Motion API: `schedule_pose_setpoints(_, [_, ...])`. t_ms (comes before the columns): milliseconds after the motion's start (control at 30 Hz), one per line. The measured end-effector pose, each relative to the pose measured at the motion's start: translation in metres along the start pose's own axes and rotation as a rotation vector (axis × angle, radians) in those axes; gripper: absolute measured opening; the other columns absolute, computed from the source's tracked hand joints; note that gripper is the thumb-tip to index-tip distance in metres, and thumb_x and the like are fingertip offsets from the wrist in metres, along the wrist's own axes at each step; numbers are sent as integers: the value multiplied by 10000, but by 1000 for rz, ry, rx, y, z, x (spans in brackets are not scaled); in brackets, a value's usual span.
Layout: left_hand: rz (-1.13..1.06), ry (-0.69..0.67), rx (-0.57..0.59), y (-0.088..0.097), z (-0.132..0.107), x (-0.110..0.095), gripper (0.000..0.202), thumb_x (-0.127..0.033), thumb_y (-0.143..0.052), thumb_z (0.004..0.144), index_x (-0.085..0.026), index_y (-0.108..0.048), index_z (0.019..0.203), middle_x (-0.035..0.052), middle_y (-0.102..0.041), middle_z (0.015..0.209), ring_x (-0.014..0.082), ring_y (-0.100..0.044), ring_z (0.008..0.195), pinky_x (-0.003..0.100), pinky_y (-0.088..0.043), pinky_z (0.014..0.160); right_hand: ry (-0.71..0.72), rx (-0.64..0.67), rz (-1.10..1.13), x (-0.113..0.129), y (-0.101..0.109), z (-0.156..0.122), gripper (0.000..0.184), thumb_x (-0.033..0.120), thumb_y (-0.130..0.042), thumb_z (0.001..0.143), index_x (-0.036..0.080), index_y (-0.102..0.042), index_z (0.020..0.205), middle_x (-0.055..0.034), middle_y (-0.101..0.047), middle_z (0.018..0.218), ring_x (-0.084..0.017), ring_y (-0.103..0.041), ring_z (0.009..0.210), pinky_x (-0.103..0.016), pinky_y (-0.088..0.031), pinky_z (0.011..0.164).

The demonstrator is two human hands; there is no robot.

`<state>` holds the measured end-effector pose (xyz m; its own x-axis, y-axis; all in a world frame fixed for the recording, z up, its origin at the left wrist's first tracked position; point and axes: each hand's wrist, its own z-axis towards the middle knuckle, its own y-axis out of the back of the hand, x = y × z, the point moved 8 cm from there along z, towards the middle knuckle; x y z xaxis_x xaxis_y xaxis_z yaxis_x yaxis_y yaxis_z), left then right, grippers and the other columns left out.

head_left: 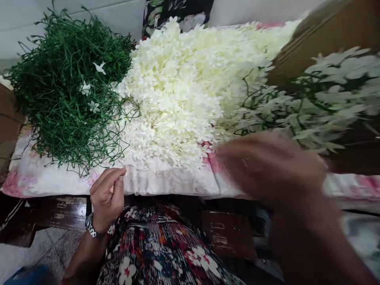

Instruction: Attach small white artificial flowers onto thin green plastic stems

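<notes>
My left hand (107, 194) is closed at the table's front edge, thumb against curled fingers; anything pinched there is too small to make out. It is close to a heap of green plastic stems (65, 91), where a few white blossoms sit. My right hand (270, 170) is smeared by motion above the right part of the table, its fingers unclear. Beyond the hands spreads a large pile of cream-white artificial flower heads (181, 83). Right of that, white flowers on green stems (332, 99) lie against an open cardboard box, partly blurred.
A floral cloth (172, 180) covers the table. The cardboard box (332, 39) stands at the right, and another box edge (8, 114) shows at far left. Behind the flowers is a dark floral fabric (178, 14) against the wall. Brown wood (228, 233) shows below the table edge.
</notes>
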<state>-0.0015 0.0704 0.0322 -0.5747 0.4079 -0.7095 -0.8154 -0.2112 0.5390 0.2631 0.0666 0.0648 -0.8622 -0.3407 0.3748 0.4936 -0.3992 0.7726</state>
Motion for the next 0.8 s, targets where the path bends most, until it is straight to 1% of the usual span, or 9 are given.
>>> schedule_pose_setpoints(33, [30,-30,-41,5,0,0,238,-44,-490,711,-172,-598,880,33,-601,774,144,-560,734,270,-450,656,233,160,36,30,-29,-5,117,187,-546,724,218,-604,821,-23,-597,809,-117,-511,750,-256,-410,644])
schedule_pose_setpoints(67, [75,-60,-85,10,-1,0,252,-38,-489,707,-174,-595,890,35,-601,777,148,-558,738,278,-444,662,358,301,17,50,-56,-12,146,126,-509,736,189,-596,835,-36,-589,786,-128,-497,745,-264,-408,657])
schedule_pose_setpoints(167, [321,-141,-157,19,1,0,256,-42,-497,695,-165,-596,897,51,-595,788,162,-535,754,315,-407,701,419,449,-77,71,-103,-19,197,81,-443,756,158,-572,883,-62,-553,775,-160,-456,745,-287,-381,639])
schedule_pose_setpoints(233, [490,-167,-113,16,6,1,242,-66,-512,689,-158,-600,895,64,-584,801,176,-509,769,337,-372,715,425,487,-110,73,-117,-21,215,72,-429,756,165,-562,896,-63,-534,782,-166,-433,745,-290,-360,647])
schedule_pose_setpoints(400, [725,-243,18,-8,20,-5,188,-117,-504,700,-172,-603,850,62,-553,749,185,-440,721,337,-286,643,425,446,-147,69,-119,-22,168,92,-424,768,169,-565,816,-59,-512,752,-163,-408,726,-288,-329,664])
schedule_pose_setpoints(533, [845,-190,125,-25,27,8,157,-92,-450,713,-152,-557,614,72,-512,670,201,-404,706,346,-243,616,381,438,-150,67,-119,-24,147,100,-422,771,160,-557,764,-58,-508,728,-161,-409,715,-289,-325,667])
schedule_pose_setpoints(600, [775,-191,87,-22,27,10,173,-69,-440,713,-153,-542,601,62,-511,666,192,-412,709,344,-251,631,364,420,-133,67,-118,-24,155,89,-415,769,161,-550,744,-58,-508,714,-158,-414,709,-289,-327,665])
schedule_pose_setpoints(733, [522,-198,-50,-5,21,5,95,-103,-506,703,-163,-571,736,45,-549,762,173,-460,758,345,-303,699,349,336,-88,66,-113,-22,154,112,-413,779,166,-532,698,-56,-518,704,-157,-443,731,-284,-343,657])
schedule_pose_setpoints(800, [406,-192,-46,-2,17,2,106,-99,-518,698,-161,-566,769,42,-550,769,160,-478,755,332,-341,705,329,313,-78,64,-111,-21,151,134,-419,785,165,-524,681,-53,-522,691,-153,-453,721,-282,-354,656])
